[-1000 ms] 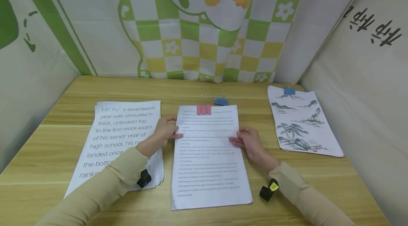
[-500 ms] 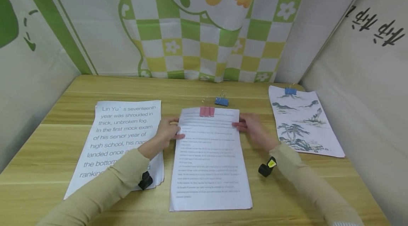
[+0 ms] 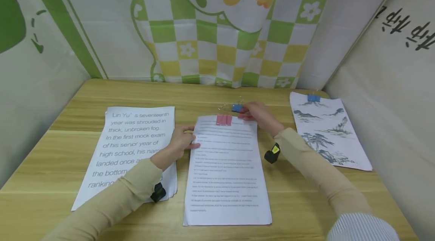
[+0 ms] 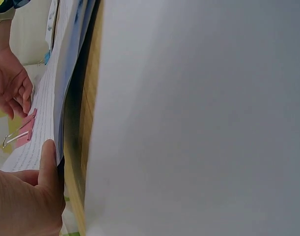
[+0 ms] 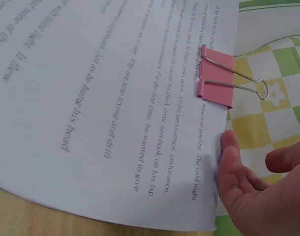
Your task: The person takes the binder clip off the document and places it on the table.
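Note:
A stack of printed sheets (image 3: 225, 173) lies in the middle of the table, with a pink binder clip (image 3: 224, 119) on its top edge. My left hand (image 3: 178, 144) grips the stack's left edge; in the left wrist view its thumb (image 4: 48, 160) lies on the upper sheet. At the top right corner is my right hand (image 3: 261, 115), fingertips against the top edge. The right wrist view shows its thumb (image 5: 285, 158) held apart from the paper. Just behind the stack sits a blue binder clip (image 3: 236, 107), partly covered by the right fingers.
Large-print sheets (image 3: 136, 135) lie on the left, beneath the left forearm. Sheets with a landscape drawing (image 3: 331, 131), held by another blue binder clip (image 3: 313, 98), lie at the right. A checkered cloth (image 3: 217, 44) hangs behind the wooden table (image 3: 102, 91).
My right hand has moved from the stack's right edge up and around to its top right corner, beside the blue clip. The stack has shifted slightly toward me. My left hand keeps its grip.

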The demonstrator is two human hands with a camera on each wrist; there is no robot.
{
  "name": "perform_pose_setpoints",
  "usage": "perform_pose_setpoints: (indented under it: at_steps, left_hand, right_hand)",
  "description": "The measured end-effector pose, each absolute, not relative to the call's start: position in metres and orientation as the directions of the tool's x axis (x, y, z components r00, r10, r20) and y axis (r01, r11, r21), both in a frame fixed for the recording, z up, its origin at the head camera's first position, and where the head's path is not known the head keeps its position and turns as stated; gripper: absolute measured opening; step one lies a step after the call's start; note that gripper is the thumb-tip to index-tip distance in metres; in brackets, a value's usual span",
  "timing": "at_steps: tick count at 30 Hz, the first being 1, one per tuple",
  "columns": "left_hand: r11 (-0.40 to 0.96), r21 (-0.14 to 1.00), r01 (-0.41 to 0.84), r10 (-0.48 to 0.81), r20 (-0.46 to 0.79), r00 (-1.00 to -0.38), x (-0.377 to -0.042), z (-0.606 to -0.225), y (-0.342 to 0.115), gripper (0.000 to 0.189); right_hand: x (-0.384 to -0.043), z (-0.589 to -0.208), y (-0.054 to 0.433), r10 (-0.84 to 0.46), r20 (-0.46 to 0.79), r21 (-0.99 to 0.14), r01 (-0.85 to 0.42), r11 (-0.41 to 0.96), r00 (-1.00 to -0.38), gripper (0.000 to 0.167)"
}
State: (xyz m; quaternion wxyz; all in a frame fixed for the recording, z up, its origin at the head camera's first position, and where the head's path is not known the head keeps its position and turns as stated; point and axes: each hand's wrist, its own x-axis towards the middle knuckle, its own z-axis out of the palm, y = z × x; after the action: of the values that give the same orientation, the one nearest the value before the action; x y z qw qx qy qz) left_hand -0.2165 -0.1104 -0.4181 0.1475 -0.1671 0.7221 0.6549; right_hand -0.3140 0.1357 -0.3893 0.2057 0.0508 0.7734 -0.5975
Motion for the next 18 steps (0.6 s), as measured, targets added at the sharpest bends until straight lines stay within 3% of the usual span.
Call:
perform_pose_setpoints:
  at_steps: [18]
  left_hand:
    - [0.072,0.902,-0.425,-0.045,-0.423,-0.905,-0.215,-0.421,-0.11,0.047]
  right_hand:
    - [-0.329,-0.385,0.107,-0.363,-0.43,-0.877,0.288,0.384,-0.827,0.047]
